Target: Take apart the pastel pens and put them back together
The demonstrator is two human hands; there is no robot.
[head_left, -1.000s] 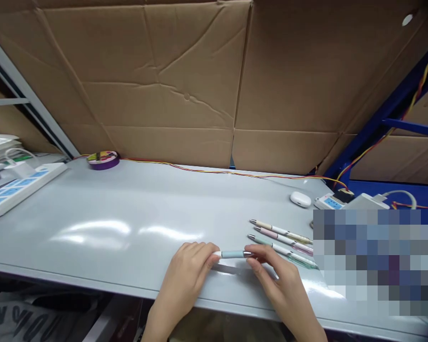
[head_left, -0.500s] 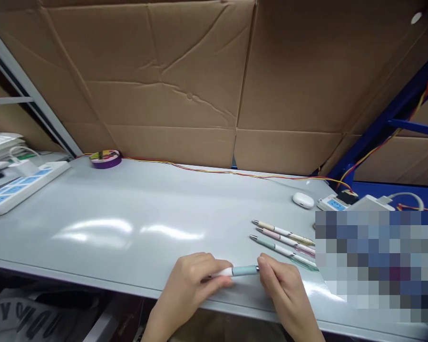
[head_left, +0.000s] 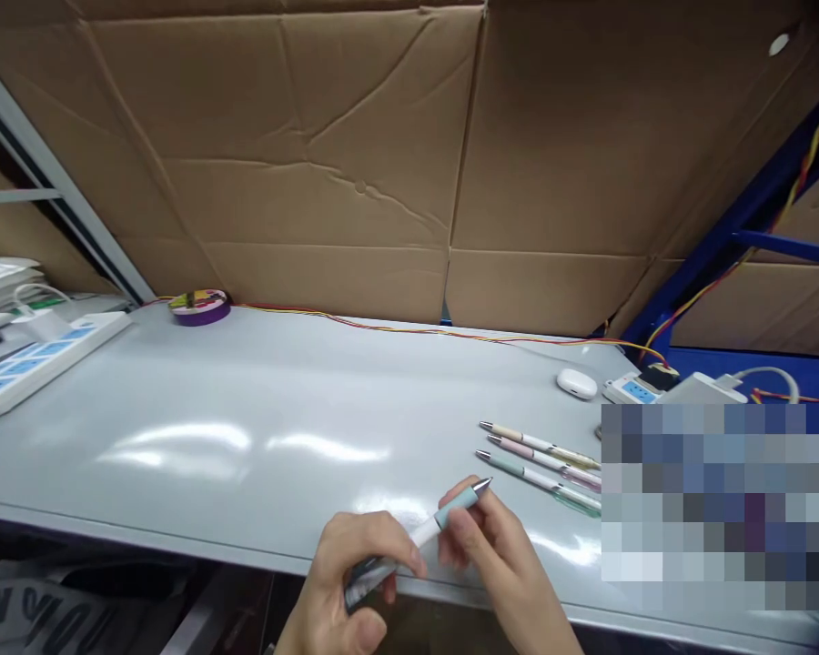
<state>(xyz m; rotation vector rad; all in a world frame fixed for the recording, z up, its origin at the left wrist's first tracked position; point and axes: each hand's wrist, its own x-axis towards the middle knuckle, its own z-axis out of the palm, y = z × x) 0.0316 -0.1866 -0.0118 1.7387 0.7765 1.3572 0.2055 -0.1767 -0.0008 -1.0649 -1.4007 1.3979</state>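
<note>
Both of my hands hold one pen (head_left: 429, 531) with a pale blue grip, white barrel and silver tip, tilted up to the right over the table's front edge. My left hand (head_left: 347, 582) is closed around its dark rear end. My right hand (head_left: 492, 555) pinches the blue grip near the tip. Three more pens lie side by side just beyond my right hand: a beige pen (head_left: 536, 442), a pink pen (head_left: 544, 457) and a green pen (head_left: 536, 478).
The grey table (head_left: 259, 409) backs onto a cardboard wall (head_left: 382, 155). A white earbud case (head_left: 577, 383) and a power strip (head_left: 638, 391) sit at the right, a long power strip (head_left: 34, 357) at the left, a tape roll (head_left: 199, 305) at the back left. A red-yellow wire (head_left: 416, 329) runs along the back.
The pen lay level between my hands; now its tip is tilted up to the right. My left hand has drawn back toward me along the barrel to the rear end.
</note>
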